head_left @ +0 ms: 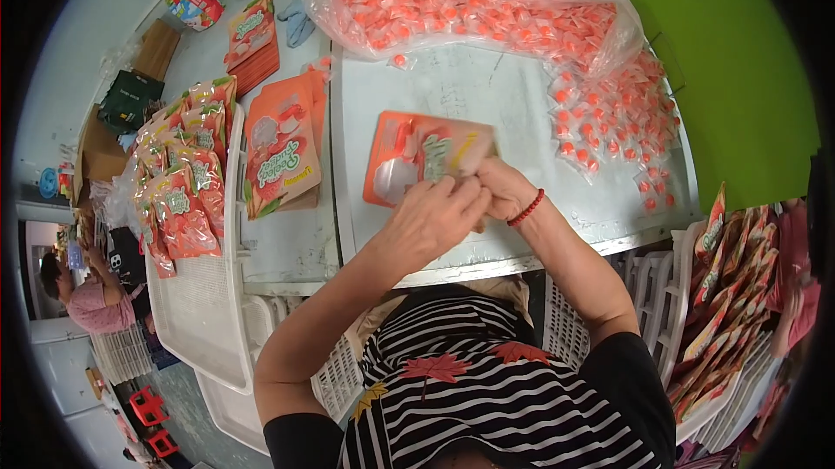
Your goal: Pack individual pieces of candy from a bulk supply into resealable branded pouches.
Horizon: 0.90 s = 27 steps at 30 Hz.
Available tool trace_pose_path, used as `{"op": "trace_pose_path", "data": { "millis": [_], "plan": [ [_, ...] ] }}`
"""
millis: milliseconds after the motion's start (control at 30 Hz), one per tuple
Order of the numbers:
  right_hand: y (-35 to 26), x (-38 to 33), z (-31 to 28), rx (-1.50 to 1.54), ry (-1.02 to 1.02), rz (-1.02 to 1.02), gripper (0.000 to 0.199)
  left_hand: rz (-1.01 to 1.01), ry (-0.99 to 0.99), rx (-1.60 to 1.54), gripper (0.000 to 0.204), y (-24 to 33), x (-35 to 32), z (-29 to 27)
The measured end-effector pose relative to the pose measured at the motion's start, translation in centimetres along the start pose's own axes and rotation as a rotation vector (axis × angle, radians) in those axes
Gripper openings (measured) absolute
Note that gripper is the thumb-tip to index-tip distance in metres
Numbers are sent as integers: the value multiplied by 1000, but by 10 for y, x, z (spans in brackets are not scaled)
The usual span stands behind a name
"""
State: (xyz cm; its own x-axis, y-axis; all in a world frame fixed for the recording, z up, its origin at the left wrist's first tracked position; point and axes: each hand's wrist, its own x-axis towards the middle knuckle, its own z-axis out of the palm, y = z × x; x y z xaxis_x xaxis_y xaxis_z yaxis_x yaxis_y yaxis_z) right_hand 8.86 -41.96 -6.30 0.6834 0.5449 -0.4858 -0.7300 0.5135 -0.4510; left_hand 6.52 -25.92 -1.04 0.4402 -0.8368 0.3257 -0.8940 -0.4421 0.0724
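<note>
Both my hands meet over the near edge of a grey table (487, 99). My left hand (432, 217) and my right hand (496, 188) together pinch the near end of an orange printed pouch (417, 156) that lies flat on the table. A red bead bracelet sits on my right wrist. Loose orange-and-white wrapped candies (617, 121) are scattered on the table to the right of the pouch. Behind it a big clear plastic bag of the same candies (470, 4) lies open.
A stack of empty orange pouches (280, 152) lies left of my hands. A white tray (196, 295) on the left holds filled pouches (178, 191). White crates at the right hold more pouches (731, 295). A green surface (731, 69) is far right. Another person (83, 295) sits far left.
</note>
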Motion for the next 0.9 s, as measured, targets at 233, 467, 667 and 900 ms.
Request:
{"op": "trace_pose_path", "data": {
  "millis": [233,467,667,900],
  "plan": [
    [-4,-6,2,-97,-61,-89,31,89,-169,16,7,-1,-6,-4],
    [2,8,-4,-169,12,-178,28,109,-95,-5,28,-10,-5,-11],
    [27,10,-18,-313,-272,-349,41,-138,162,-151,113,-12,-8,16],
    [8,-12,23,-141,-218,-102,38,-203,36,-183,134,1,-7,19]
  ]
}}
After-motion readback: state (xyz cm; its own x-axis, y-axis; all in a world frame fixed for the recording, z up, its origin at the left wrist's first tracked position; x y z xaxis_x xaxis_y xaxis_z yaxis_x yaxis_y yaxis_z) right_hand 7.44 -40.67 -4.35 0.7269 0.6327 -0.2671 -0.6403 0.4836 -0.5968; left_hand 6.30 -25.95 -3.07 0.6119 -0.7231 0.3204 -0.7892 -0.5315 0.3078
